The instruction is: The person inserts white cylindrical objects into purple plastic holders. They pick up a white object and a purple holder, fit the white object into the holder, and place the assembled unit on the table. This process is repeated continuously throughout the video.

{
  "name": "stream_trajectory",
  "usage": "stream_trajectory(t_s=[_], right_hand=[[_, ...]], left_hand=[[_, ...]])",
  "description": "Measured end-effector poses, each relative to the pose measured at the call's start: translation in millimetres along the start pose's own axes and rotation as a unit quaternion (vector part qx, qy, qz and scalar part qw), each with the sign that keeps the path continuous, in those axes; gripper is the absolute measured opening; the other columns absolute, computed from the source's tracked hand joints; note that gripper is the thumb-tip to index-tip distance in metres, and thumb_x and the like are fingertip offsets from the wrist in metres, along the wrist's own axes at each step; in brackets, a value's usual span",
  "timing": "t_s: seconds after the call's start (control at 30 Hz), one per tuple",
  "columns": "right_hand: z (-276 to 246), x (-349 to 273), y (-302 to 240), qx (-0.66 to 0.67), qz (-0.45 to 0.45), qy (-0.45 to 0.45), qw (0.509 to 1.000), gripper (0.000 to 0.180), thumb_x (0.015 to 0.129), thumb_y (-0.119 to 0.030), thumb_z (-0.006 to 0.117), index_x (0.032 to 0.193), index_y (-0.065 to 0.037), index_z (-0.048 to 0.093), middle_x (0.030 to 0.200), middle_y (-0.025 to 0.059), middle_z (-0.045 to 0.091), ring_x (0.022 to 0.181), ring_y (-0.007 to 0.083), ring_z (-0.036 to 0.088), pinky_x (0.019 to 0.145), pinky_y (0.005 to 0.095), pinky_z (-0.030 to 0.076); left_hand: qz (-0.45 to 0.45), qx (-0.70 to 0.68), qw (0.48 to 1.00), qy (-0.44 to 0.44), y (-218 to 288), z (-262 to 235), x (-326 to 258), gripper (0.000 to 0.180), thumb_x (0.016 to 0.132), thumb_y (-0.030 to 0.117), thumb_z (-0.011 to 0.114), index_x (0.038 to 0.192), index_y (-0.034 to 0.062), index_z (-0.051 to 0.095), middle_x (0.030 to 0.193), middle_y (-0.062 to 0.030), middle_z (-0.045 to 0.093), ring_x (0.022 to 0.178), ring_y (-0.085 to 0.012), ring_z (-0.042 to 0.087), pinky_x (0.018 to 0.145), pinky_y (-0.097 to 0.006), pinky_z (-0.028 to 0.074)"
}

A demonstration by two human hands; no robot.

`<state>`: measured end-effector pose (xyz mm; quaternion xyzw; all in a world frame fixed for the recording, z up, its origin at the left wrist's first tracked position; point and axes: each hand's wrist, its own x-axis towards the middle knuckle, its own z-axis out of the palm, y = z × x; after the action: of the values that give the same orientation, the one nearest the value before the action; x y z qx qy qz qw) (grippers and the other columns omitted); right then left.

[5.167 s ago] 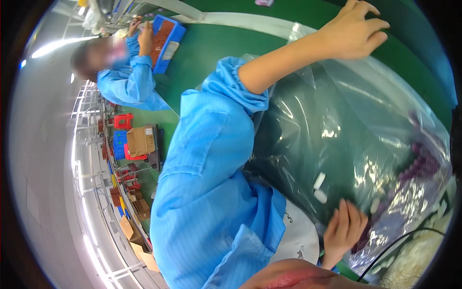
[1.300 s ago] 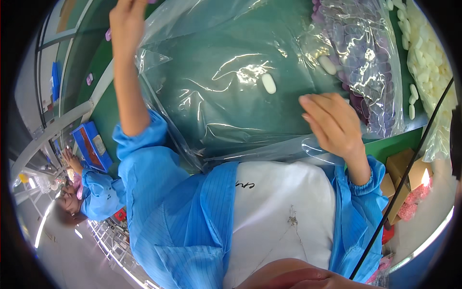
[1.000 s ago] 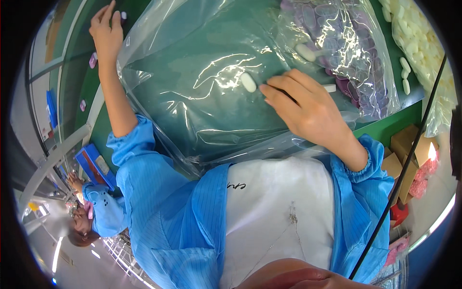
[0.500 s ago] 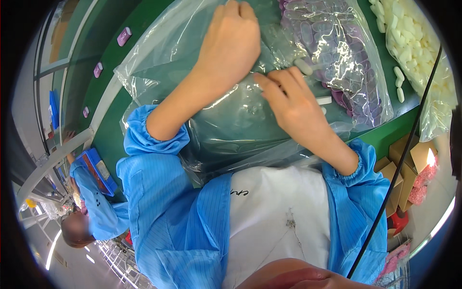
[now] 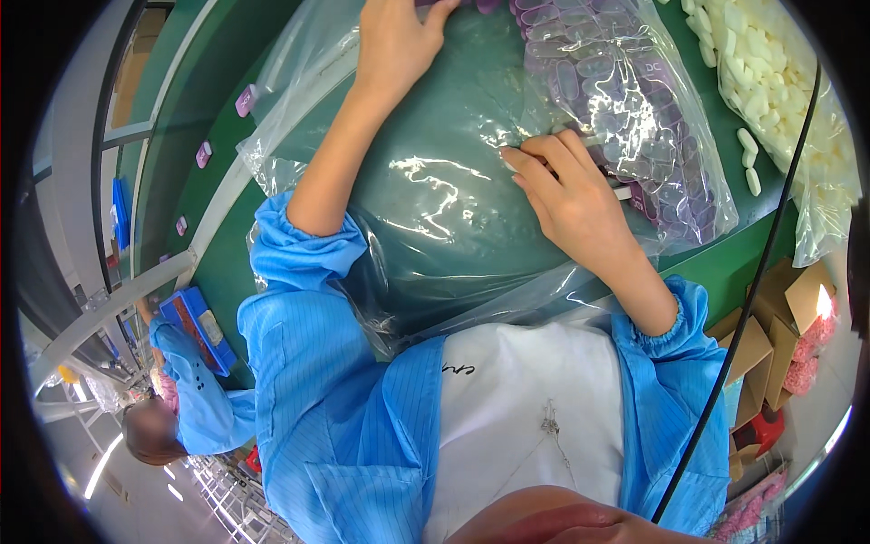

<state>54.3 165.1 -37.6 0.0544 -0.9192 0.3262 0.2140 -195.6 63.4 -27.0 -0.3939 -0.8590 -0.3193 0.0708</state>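
Observation:
My left hand [image 5: 396, 45] reaches to the top edge of the view. Its thumb stretches toward purple pieces there, and its fingers are mostly cut off. My right hand [image 5: 577, 201] rests over a large clear plastic bag [image 5: 426, 204], fingers bent and thumb close to the forefinger. A small pale edge shows at those fingertips; what it belongs to is unclear. Just right of that hand, a white piece [image 5: 623, 192] sticks out. Beyond it many rounded purple cases [image 5: 625, 100] lie packed under the clear plastic.
A clear bag of white oval pieces [image 5: 757, 82] lies at the far right, with two loose white pieces [image 5: 749, 161] beside it. Single purple cases [image 5: 203, 154] stand along the left. Cardboard boxes [image 5: 770, 344] are at lower right. A co-worker in blue [image 5: 204, 399] sits beside a blue tray [image 5: 201, 328].
My left hand has moved up and left, away from my right hand, to the purple pieces at the top. The right hand has shifted slightly right and down.

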Motion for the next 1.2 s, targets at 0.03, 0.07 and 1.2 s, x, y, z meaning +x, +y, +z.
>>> stream_trajectory(t_s=[0.03, 0.07, 1.2], right_hand=[[-0.1, -0.7, 0.3, -0.001, -0.003, -0.001, 1.000, 0.040, 0.072, 0.007, 0.064, 0.111, 0.005, 0.067, 0.102, 0.0120, 0.060, 0.095, 0.0283, 0.058, 0.081, 0.0369, 0.054], [0.1, -0.7, 0.7, -0.001, -0.006, -0.001, 1.000, 0.040, 0.071, 0.007, 0.064, 0.112, 0.004, 0.068, 0.102, 0.0119, 0.060, 0.095, 0.0282, 0.058, 0.081, 0.0368, 0.054], [-20.1, 3.2, -19.8, 0.008, -0.080, 0.026, 0.996, 0.032, 0.065, 0.008, 0.072, 0.097, 0.011, 0.067, 0.099, 0.0167, 0.063, 0.083, 0.0293, 0.061, 0.070, 0.0367, 0.053]], left_hand=[[0.000, -0.004, 1.000, -0.005, -3.1, -2.0, -0.8, 0.047, 0.090, 0.016, 0.071, 0.126, -0.0100, 0.056, 0.124, -0.0302, 0.060, 0.107, -0.0423, 0.063, 0.094, -0.046, 0.050], [0.000, -0.008, 1.000, -0.010, -5.2, -4.6, -1.6, 0.043, 0.090, 0.015, 0.072, 0.122, -0.0098, 0.059, 0.120, -0.0280, 0.063, 0.103, -0.0401, 0.066, 0.090, -0.045, 0.052], [0.026, -0.314, 0.942, -0.116, 66.3, -11.3, -141.3, 0.030, 0.072, 0.001, 0.082, 0.100, 0.0071, 0.076, 0.096, -0.0038, 0.073, 0.089, -0.0242, 0.064, 0.075, -0.035, 0.054]])
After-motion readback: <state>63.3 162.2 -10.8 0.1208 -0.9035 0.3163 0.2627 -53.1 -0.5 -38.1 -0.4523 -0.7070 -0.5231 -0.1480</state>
